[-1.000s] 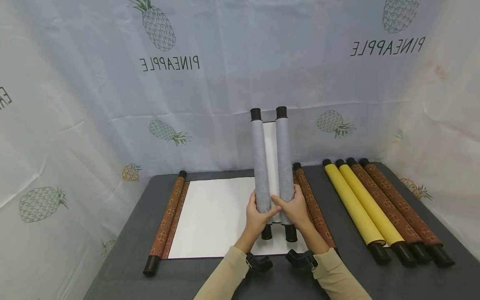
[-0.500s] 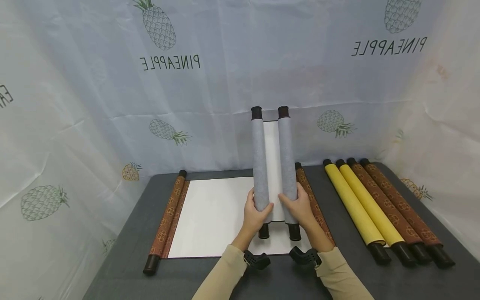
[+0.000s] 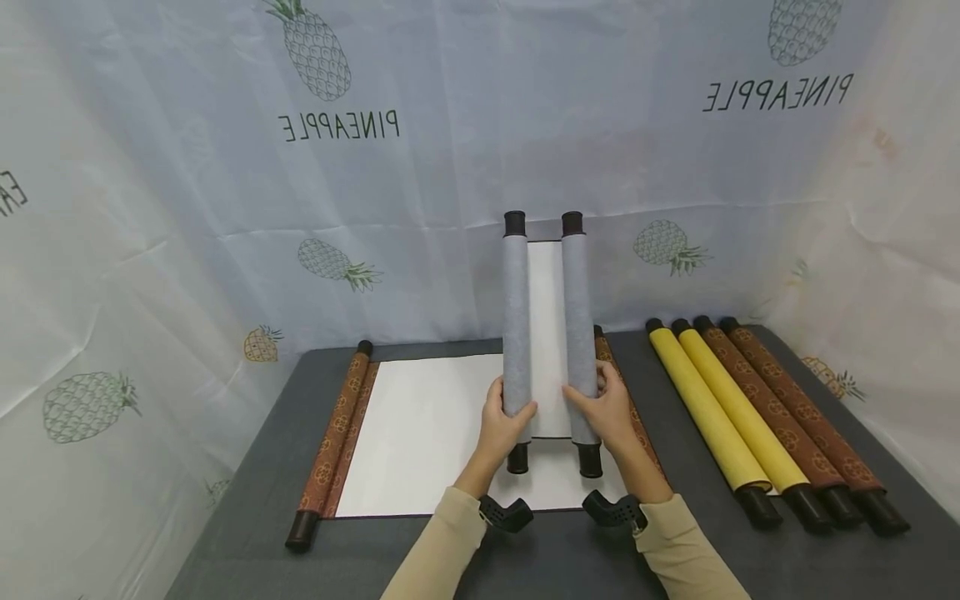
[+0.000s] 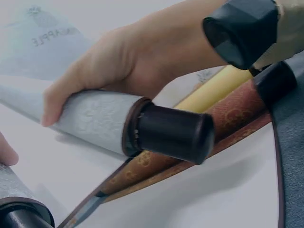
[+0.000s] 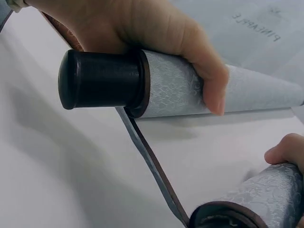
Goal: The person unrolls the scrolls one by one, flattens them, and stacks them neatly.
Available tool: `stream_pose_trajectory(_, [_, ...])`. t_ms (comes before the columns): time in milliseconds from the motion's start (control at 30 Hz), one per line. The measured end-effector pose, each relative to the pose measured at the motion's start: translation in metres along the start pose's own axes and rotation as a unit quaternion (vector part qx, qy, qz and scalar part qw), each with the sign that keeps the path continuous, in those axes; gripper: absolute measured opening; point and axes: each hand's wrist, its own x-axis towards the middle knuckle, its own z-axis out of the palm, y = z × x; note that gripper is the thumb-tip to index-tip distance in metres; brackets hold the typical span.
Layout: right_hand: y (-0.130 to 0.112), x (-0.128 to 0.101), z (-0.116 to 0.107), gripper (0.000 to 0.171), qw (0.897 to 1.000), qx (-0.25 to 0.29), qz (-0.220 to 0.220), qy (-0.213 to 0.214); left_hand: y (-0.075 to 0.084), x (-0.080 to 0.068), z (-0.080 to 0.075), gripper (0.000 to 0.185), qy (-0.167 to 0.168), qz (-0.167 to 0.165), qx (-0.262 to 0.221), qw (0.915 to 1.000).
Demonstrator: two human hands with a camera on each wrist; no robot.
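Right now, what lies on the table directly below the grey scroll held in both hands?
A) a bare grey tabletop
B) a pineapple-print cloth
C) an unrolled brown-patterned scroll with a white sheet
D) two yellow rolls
C: in the head view the left hand and right hand hold the grey scroll up above the brown-patterned scroll, whose white sheet is spread flat on the table.

an unrolled brown scroll (image 3: 420, 433) with a white sheet lies flat across the middle of the dark bench (image 3: 247, 533). four rolled scrolls lie side by side toward the right edge: two yellow scrolls (image 3: 720, 408), two brown scrolls (image 3: 795, 412). a pineapple-printed curtain (image 3: 225, 167) hangs behind.
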Motion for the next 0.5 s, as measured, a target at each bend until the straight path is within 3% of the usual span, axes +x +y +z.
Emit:
stream_pose_trajectory(133, [-0.001, -0.001, -0.001, 0.058, 1.000, 0.005, 0.003, -0.018, 0.000, 0.001, -0.006, 0.061, -0.003, 0.016, 0.016, 0.9997])
stream_pose_trajectory(233, [-0.003, -0.001, -0.001, 0.060, 0.999, 0.011, 0.029, -0.039, 0.002, 0.001, -0.010, 0.060, -0.013, 0.023, 0.025, 0.9993])
stream_pose_trajectory(500, [-0.004, 0.001, -0.002, 0.058, 0.995, 0.024, 0.084, -0.056, 0.004, 0.000, -0.011, 0.073, -0.044, 0.008, 0.016, 0.9989])
